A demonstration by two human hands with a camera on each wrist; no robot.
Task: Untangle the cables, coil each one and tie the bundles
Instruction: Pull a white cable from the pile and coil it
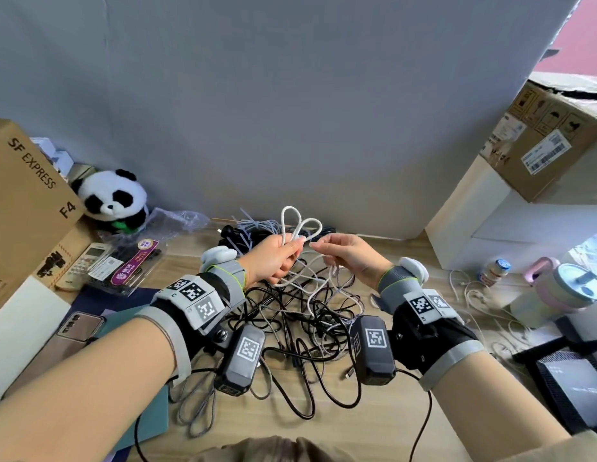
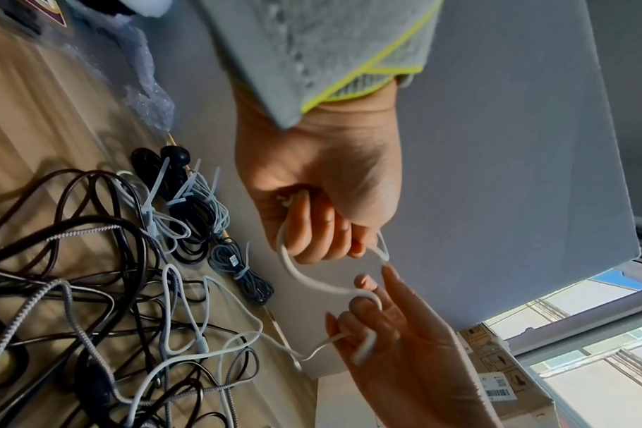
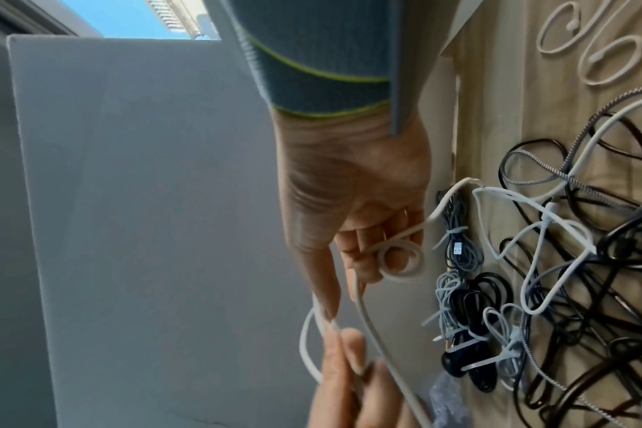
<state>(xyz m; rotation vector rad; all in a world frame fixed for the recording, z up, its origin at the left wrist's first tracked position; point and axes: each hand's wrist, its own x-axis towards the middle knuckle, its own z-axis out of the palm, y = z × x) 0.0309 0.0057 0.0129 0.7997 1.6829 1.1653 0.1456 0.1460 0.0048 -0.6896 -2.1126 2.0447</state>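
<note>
two hands hold a white cable (image 1: 302, 225)
left hand (image 1: 273, 258) pinches its loops; right hand (image 1: 349, 256) curls round it nearby. under both hands lies the cable tangle (image 1: 310, 325).

Smooth matt white rubbery cable (image 1: 302, 225); rough grey-white braided fabric cable (image 2: 61, 292); glossy black plastic cords (image 1: 290, 371); matt pale woodgrain tabletop (image 1: 407, 271); fluffy plush panda (image 1: 113, 198).

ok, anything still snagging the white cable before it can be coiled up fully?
Yes. The left hand grips two loops of the white cable, but its tail drops into the tangled pile of black and braided cables on the table, where it looks interlaced.
</note>
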